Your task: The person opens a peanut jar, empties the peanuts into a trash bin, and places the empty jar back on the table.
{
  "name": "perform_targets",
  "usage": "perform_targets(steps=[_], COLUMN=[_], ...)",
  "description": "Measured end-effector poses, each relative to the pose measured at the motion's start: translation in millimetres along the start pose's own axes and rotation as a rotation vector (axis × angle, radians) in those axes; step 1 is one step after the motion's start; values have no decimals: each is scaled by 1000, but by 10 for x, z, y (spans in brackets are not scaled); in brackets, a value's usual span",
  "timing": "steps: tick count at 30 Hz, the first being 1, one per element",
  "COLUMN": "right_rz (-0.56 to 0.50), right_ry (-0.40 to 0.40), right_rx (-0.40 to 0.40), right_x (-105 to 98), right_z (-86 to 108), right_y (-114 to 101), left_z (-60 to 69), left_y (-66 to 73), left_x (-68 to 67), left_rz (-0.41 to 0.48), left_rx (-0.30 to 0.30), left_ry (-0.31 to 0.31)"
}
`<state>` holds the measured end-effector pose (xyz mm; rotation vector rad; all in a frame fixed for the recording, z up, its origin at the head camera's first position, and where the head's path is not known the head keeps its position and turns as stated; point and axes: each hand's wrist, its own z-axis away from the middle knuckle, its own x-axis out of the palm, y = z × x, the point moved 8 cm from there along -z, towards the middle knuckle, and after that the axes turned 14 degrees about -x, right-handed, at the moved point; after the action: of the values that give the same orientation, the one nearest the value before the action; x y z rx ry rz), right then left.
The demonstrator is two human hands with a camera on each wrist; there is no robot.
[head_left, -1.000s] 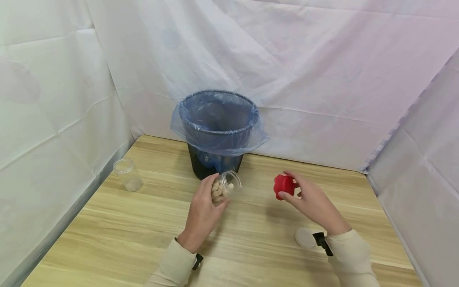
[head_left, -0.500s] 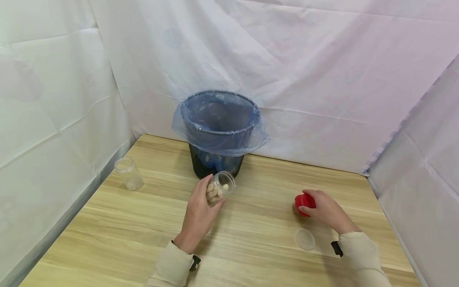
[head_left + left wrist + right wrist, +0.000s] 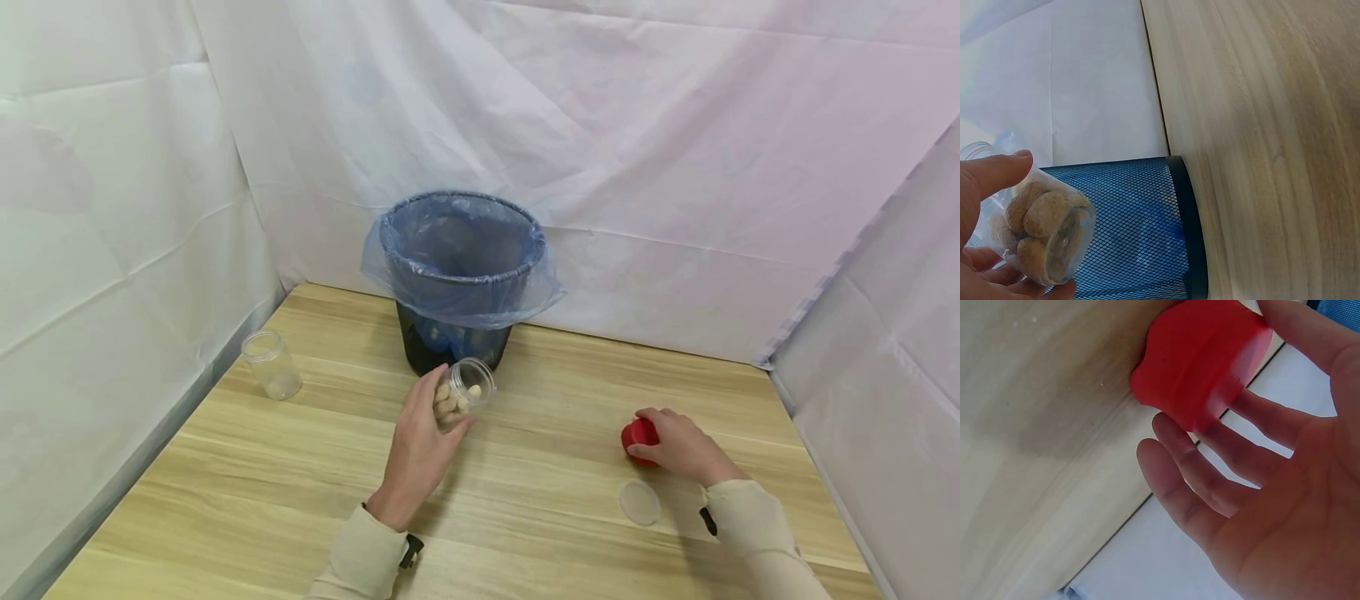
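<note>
My left hand (image 3: 420,450) grips a clear plastic jar (image 3: 1079,228), tilted with its uncapped mouth up and to the right, above the table in front of the bin. Several tan, rough, nut-like pieces (image 3: 1044,214) lie inside it. My right hand (image 3: 682,446) holds a red scalloped lid (image 3: 638,440) by its sides, thumb on one side and fingertips on the other, down at the tabletop. The right wrist view shows the red lid (image 3: 1200,362) between thumb and fingers; whether it touches the wood is hard to tell. A clear round disc (image 3: 639,502) lies just nearer than the lid.
A black mesh bin (image 3: 416,333) lined with a blue plastic bag (image 3: 480,304) stands at the table's back edge. A second clear jar (image 3: 273,367), uncapped, stands on the left of the wooden table (image 3: 247,492). White cloth (image 3: 637,167) hangs around the back and sides.
My right hand has moved right and down with the red lid, bringing it to the tabletop behind the clear disc. The left hand and its jar have shifted slightly left.
</note>
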<state>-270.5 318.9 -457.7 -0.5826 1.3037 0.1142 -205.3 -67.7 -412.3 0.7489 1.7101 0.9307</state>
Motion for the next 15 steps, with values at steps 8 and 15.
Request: perform_targets(steps=[8, 15], right_rz=[24, 44], right_ry=[51, 92], right_rx=[-33, -76], right_x=[-138, -346], right_z=[-7, -105], right_y=[-109, -253], left_z=[3, -15], left_y=[64, 117], left_x=[-56, -159], left_rz=[24, 30], left_rx=[28, 91], left_ry=[21, 85])
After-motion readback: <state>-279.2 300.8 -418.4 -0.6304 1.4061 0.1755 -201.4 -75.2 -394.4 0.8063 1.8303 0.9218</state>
